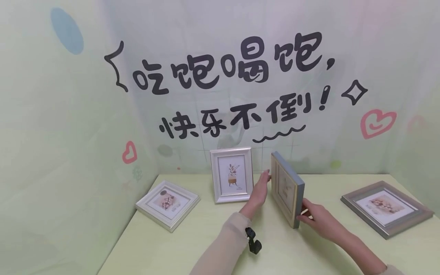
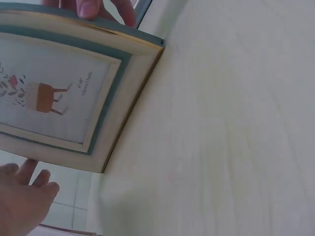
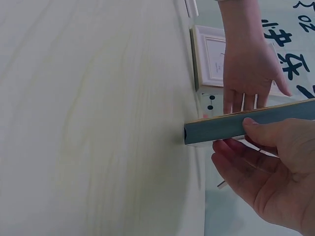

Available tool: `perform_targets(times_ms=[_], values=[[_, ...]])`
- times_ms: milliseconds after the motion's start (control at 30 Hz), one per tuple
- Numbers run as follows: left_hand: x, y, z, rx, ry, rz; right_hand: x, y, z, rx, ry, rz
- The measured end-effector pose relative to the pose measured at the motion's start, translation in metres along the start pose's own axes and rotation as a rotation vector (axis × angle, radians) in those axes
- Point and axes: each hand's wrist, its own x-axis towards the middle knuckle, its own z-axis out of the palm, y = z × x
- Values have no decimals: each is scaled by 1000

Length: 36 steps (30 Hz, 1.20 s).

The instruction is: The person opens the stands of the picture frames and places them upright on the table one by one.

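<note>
A picture frame (image 1: 288, 187) with a cream front and blue-grey sides is upright over the table, its front turned to the left. At its near side edge, my right hand (image 1: 324, 221) pinches it, thumb on the blue side (image 3: 216, 130) and fingers behind. My left hand (image 1: 260, 193) reaches to the far side edge, palm facing the frame and fingers extended; in the left wrist view its fingertips (image 2: 30, 166) meet that edge. The left wrist view shows a potted-plant print (image 2: 45, 97) inside. Whether the lower edge bears on the table is unclear.
A white picture frame (image 1: 215, 183) with a plant print stands just left of my left hand. Another white frame (image 1: 172, 223) lies at the table's left, and a grey-brown frame (image 1: 388, 231) lies at the right. Behind the table (image 1: 154, 252) hangs a printed backdrop (image 1: 192, 23).
</note>
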Motion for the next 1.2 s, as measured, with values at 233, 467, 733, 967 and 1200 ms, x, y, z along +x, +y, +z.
perform_targets(times_ms=[233,467,733,967,1200], values=[[-1,-1,-1,32,-61,-6,-5,14,-12,133,41,114],[-7,3,6,114,-26,9,-2,22,-13,89,241,309],[-14,8,12,90,9,-41,16,28,-14,-7,326,322],[-15,15,16,88,3,-83,35,35,-17,41,292,289],[-14,22,17,71,28,-107,45,41,-24,50,268,288]])
